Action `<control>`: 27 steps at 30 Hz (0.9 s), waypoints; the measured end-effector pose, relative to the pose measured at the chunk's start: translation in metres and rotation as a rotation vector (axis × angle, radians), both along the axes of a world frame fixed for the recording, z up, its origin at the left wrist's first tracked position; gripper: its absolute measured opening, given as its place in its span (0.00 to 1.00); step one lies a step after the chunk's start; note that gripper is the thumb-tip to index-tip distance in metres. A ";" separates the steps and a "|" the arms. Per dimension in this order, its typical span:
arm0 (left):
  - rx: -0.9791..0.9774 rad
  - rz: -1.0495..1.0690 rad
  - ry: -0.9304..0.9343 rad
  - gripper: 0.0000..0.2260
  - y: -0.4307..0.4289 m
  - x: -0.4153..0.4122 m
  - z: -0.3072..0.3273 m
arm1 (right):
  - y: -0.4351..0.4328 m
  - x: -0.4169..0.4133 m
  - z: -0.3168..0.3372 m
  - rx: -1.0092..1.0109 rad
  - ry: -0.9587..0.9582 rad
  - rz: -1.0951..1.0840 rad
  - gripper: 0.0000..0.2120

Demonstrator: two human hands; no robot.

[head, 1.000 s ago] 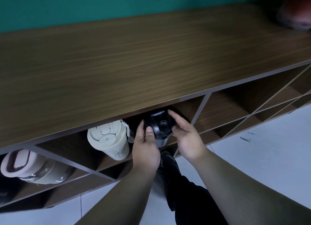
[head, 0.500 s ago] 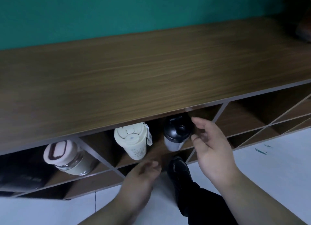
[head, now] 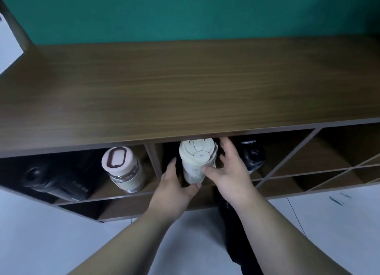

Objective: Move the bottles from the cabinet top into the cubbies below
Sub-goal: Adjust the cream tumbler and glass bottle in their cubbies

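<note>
Both hands off black bottle [head: 251, 156], now parked in cubby; shifted to cream tumbler [head: 197, 161] in same cubby. Left hand [head: 174, 184] cupping base, right hand [head: 230, 172] wrapping side. Cabinet top [head: 185, 89] bare; likely final straightening.

From my seat I see both forearms bare to the frame's edge, no sleeves, no watch or rings; the left hand [head: 172, 187] and right hand [head: 230, 174] are ungloved; dark trousers [head: 236, 239] and a black shoe [head: 223, 198] show below.
</note>
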State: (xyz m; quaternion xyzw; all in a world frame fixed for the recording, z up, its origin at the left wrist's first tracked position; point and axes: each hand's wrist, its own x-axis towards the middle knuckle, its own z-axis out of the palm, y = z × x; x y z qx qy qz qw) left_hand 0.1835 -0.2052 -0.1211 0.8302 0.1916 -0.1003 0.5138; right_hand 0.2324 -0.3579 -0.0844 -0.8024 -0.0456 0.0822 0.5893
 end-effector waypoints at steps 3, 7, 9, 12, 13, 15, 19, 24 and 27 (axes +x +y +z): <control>0.007 -0.003 -0.045 0.45 0.001 0.004 -0.006 | 0.002 0.001 -0.010 0.036 0.022 0.041 0.44; -0.010 0.018 -0.085 0.40 -0.001 0.011 -0.007 | 0.007 0.005 -0.011 0.004 -0.008 0.047 0.37; -0.010 0.025 -0.094 0.37 -0.002 0.013 -0.005 | 0.008 0.007 -0.012 0.014 -0.004 0.039 0.37; 0.006 0.024 -0.111 0.35 -0.004 0.016 -0.006 | 0.011 0.008 -0.014 0.048 0.013 0.007 0.33; 0.016 0.021 -0.117 0.34 -0.004 0.017 -0.007 | 0.011 0.009 -0.015 0.046 0.014 -0.004 0.32; 0.026 0.020 -0.124 0.33 -0.005 0.018 -0.008 | 0.012 0.010 -0.017 0.038 0.004 -0.012 0.32; 0.044 0.025 -0.128 0.33 -0.005 0.019 -0.008 | 0.010 0.012 -0.021 0.047 -0.003 -0.011 0.32; 0.032 0.022 -0.121 0.32 -0.003 0.020 -0.010 | 0.010 0.011 -0.024 0.053 -0.004 -0.010 0.32; 0.042 0.018 -0.123 0.31 -0.003 0.019 -0.010 | 0.009 0.011 -0.023 0.045 -0.010 0.000 0.32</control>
